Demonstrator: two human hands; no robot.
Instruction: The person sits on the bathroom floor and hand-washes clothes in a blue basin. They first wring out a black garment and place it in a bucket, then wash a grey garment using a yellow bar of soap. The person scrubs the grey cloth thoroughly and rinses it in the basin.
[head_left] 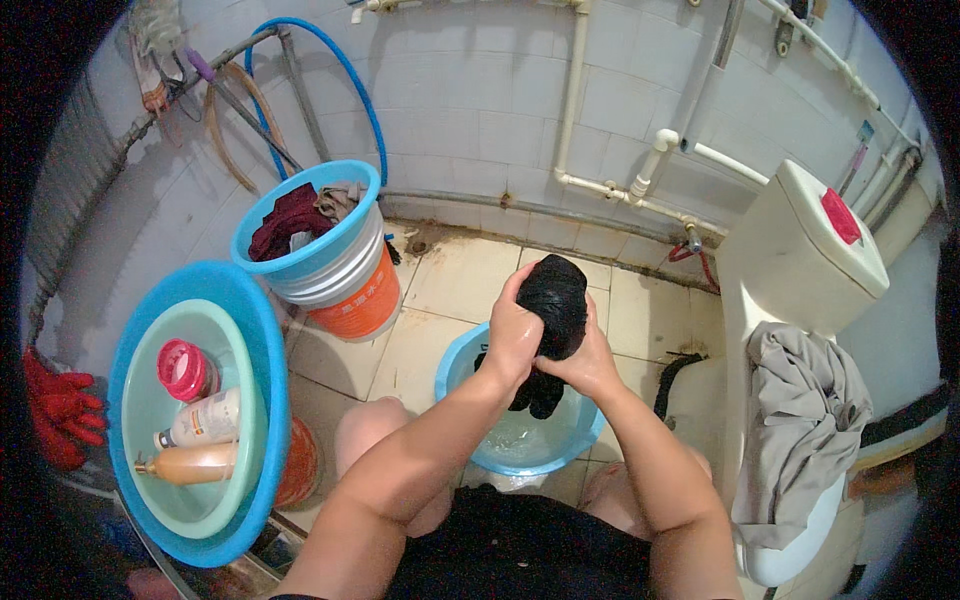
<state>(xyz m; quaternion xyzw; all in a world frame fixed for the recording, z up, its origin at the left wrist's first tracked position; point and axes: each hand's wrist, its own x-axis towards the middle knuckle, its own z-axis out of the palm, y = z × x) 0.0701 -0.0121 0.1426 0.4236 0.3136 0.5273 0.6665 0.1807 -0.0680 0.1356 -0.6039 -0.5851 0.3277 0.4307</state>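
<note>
Between the person's bent knees (pixel 372 430) stands a light-blue basin (pixel 447 372) with water in it. Above it, the left hand (pixel 513 338) and the right hand (pixel 590 362) are curled partway around a bunched black cloth (pixel 553 300), one on each side, with darker folds hanging below the palms. Whether those folds touch the water cannot be told. Even pressure from both palms should work best, with the bundle kept low over the basin so drips land inside, and the loose folds gathered in before gripping harder. Farther off, a bucket (pixel 345 270) of clothes stands at the left; swinging the wet cloth wide could splash the floor (pixel 455 275).
</note>
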